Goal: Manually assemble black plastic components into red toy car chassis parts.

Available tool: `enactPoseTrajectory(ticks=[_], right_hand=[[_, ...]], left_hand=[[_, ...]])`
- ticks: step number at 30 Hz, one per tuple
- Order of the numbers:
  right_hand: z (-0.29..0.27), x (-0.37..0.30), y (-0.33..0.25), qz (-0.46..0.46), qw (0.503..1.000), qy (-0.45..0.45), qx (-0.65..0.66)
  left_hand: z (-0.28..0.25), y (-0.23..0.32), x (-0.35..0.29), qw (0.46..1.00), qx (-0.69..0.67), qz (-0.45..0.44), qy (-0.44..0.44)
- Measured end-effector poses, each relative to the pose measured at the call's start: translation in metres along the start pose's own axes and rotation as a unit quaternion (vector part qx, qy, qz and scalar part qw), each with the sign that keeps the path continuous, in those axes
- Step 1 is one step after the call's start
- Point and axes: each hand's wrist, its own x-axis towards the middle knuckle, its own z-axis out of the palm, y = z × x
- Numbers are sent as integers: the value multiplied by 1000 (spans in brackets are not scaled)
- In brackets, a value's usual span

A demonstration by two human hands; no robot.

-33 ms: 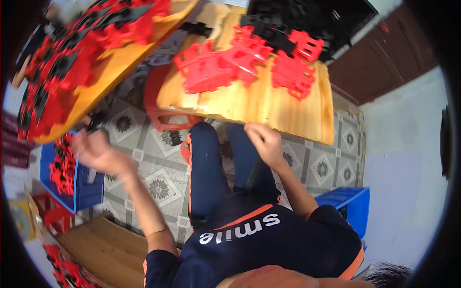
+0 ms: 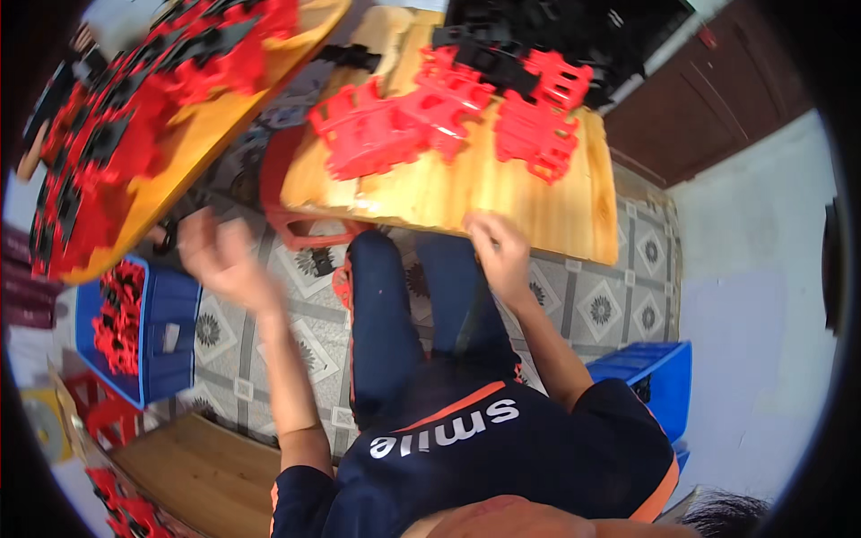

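Observation:
My left hand [image 2: 222, 255] is raised in the air between the left table and my legs, blurred by motion. Its fingers are spread and nothing shows in them. My right hand [image 2: 500, 255] rests against the near edge of the small wooden table [image 2: 439, 193], fingers curled in; whether they hold anything is hidden. On that tabletop lie red plastic frames [image 2: 377, 130], with another red frame group [image 2: 535, 134] farther right. Black plastic parts [image 2: 489, 65] sit behind and partly over them.
A curved wooden table [image 2: 193, 143] at the left bears many red and black parts. Below it stands a blue crate [image 2: 175, 336] of red and black pieces. There is a red stool [image 2: 276, 193] beside the small table, another blue crate [image 2: 668, 386] at my right, and a wooden bench [image 2: 197, 462] lower left.
My left hand has moved rightward and a little forward, away from the left blue crate. The right hand stays at the table edge. The view has shifted slightly.

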Motion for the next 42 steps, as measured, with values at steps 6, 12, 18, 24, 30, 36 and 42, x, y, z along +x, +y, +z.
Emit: enactPoseTrajectory(ticks=[6,12,18,24,30,36,42], right_hand=[[-76,117,78,-93,909,397,-92],[-97,219,61,-256,899,261,-241],[-99,259,86,-286,891,159,-316],[-185,132,78,-11,941,328,87],[-214,28,196,225,914,291,170],[-189,73,120,-88,915,261,-296],[-159,128,115,39,997,-57,-24]], left_hand=[[146,51,-133,923,-48,123,-363],[234,61,-129,906,-35,153,-394],[264,51,-139,915,-3,142,-378],[253,63,-159,870,-2,216,-444],[307,75,-177,770,117,360,-514],[283,60,-161,710,163,402,-554],[256,51,-144,703,110,417,-565]])
